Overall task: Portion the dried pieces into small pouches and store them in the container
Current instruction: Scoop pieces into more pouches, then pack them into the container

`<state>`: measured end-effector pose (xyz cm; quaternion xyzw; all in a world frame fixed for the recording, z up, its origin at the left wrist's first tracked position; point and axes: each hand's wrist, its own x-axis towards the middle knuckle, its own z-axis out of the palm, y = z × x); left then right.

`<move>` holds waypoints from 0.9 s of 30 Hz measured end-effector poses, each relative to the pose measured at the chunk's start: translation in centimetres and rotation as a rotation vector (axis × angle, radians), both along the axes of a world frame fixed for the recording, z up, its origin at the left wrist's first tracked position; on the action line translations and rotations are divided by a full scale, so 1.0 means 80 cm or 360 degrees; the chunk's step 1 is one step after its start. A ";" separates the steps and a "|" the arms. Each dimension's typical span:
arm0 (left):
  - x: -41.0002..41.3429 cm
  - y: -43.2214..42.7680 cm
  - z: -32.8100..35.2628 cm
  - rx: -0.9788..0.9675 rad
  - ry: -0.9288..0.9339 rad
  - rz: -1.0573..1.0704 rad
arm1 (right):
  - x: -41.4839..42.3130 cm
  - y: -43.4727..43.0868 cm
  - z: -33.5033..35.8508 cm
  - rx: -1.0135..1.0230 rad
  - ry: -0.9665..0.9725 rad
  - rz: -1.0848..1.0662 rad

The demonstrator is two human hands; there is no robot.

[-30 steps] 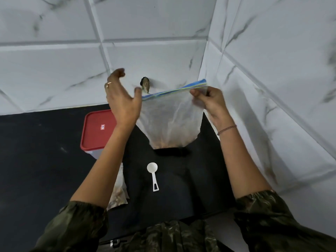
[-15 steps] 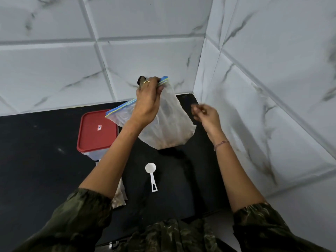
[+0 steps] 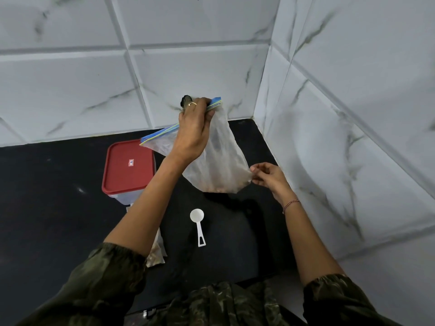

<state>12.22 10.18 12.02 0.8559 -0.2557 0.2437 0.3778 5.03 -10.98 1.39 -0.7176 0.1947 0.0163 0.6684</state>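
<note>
A large clear zip bag (image 3: pixel 219 161) with a blue seal strip hangs in the air over the black counter, brown dried pieces heaped in its bottom. My left hand (image 3: pixel 194 128) grips the bag's top edge by the seal. My right hand (image 3: pixel 268 176) pinches the bag's lower right corner. A clear container with a red lid (image 3: pixel 129 167) stands shut at the back left. A white measuring scoop (image 3: pixel 199 223) lies on the counter below the bag. A small filled pouch (image 3: pixel 157 252) lies under my left forearm, mostly hidden.
The black counter (image 3: pixel 47 208) ends at marble-tiled walls (image 3: pixel 353 114) behind and on the right, forming a corner. A small dark object (image 3: pixel 186 100) shows just behind my left hand's fingers. The counter's front edge is at my waist.
My right hand let go of the bag's top and dropped to its lower right corner. My left hand took hold of the seal strip and now carries the bag alone from above.
</note>
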 end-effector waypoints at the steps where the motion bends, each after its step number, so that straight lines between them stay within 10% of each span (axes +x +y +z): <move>1: -0.001 -0.001 0.000 0.0003 -0.0012 -0.0011 | -0.001 -0.001 0.002 0.0025 0.0049 0.0098; 13: -0.002 0.002 0.014 0.0091 -0.0142 0.0056 | -0.004 0.014 0.009 0.0147 0.0075 0.0006; 20: 0.001 0.012 0.009 0.0113 -0.0121 0.0072 | 0.002 0.011 -0.009 0.1207 0.0250 -0.0782; 27: -0.007 -0.021 0.019 0.0338 -0.0155 -0.0005 | 0.010 0.048 0.017 -0.0023 -0.0413 -0.0505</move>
